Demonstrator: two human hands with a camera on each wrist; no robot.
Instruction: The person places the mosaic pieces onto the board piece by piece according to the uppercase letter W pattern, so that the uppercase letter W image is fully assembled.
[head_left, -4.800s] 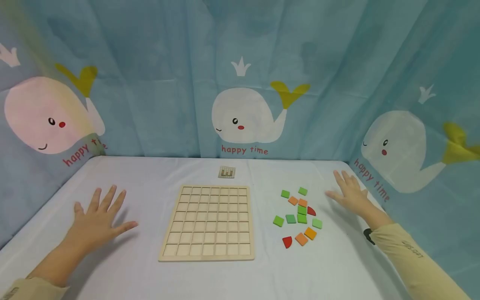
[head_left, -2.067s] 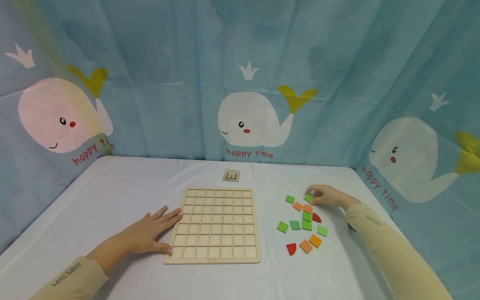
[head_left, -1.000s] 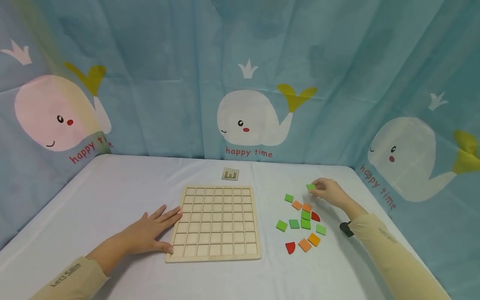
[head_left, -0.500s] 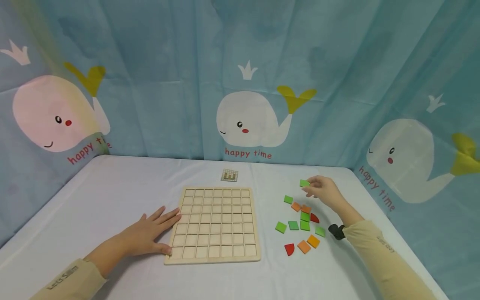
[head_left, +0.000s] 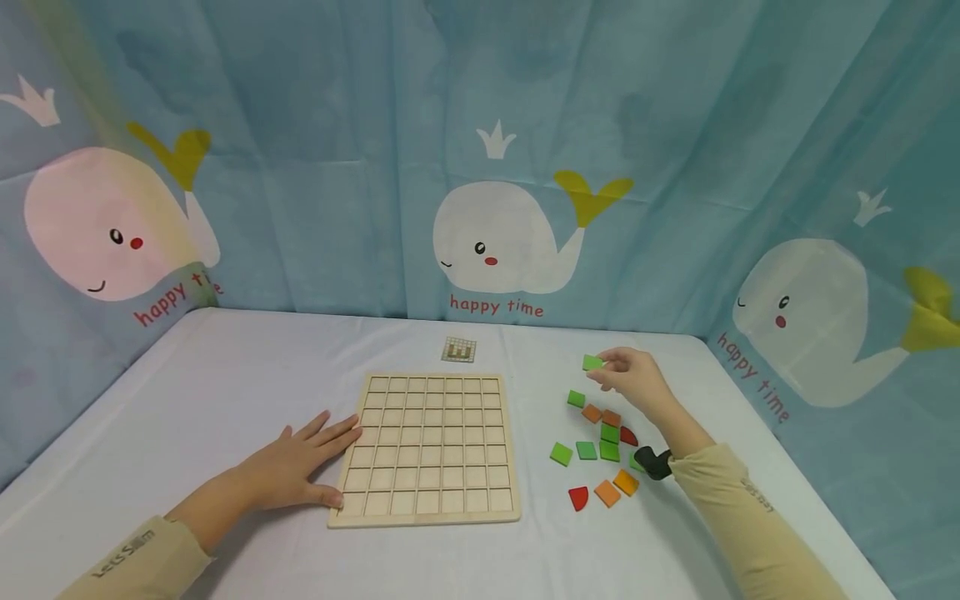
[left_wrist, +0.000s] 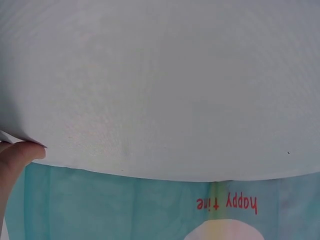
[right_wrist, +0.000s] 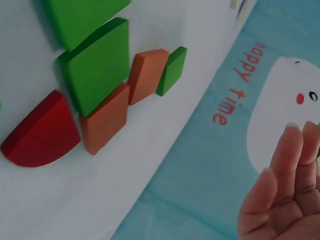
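Observation:
In the head view, my right hand pinches a green square tile above the far right part of the table. Only a sliver of that tile shows at the edge of the right wrist view, beside the curled fingers. My left hand lies with spread fingers along the left edge of a wooden grid board, fingertips and thumb on its frame. The left wrist view shows just one finger of it at the left border.
Right of the board lie loose tiles: several green squares, orange squares and two red quarter-round pieces. Behind the board is a small pattern card. A blue whale-print curtain closes off the white table at back and sides.
My right hand has picked up the green tile from the far end of the loose pieces and carried it leftward. My left hand came to the board and has since stayed there.

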